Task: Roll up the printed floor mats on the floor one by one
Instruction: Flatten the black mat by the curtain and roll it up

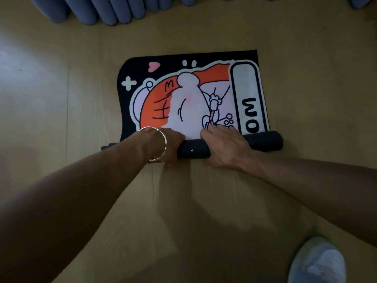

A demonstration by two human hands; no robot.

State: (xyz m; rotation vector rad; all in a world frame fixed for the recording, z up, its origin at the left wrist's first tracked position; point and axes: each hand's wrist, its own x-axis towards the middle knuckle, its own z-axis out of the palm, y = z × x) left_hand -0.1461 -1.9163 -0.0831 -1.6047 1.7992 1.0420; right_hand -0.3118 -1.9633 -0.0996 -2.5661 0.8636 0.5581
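Observation:
A printed floor mat (189,92) with a black border and an orange, pink and white cartoon lies on the wooden floor. Its near end is wound into a dark roll (263,142) that runs left to right. My left hand (168,147), a silver bangle on its wrist, grips the left part of the roll. My right hand (223,146) lies over the roll's middle with its fingers curled onto the printed face. The far half of the mat lies flat and unrolled.
Blue-grey curtain folds (106,11) hang down to the floor at the far edge. A foot in a white sock (317,262) stands at the lower right. Bare wooden floor (61,99) surrounds the mat.

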